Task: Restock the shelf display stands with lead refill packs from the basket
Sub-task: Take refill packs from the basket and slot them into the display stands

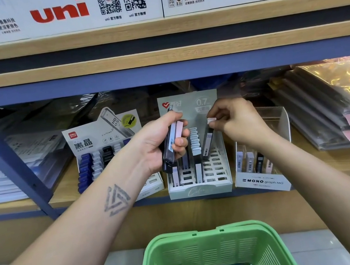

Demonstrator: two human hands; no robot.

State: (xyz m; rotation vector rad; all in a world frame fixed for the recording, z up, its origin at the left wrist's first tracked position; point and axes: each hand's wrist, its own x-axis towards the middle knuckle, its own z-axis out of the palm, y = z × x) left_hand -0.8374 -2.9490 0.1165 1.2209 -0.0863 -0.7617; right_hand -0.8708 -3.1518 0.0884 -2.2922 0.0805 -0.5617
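Slim plastic refill pack (207, 142) in right hand (237, 122)

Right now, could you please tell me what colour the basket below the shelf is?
The basket is green, with slotted walls; the head view shows it plainly.

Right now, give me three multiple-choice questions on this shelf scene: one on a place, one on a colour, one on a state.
1. Where is the right hand putting its lead refill pack?
A. middle display stand
B. basket
C. top shelf

2. What colour is the basket?
A. blue
B. green
C. red

3. What is the left hand doing?
A. resting open
B. gripping several refill packs
C. holding the basket

Answers: 1 A, the pack is angled into its slots. 2 B, its mesh walls are green. 3 B, fingers curl round a bundle.
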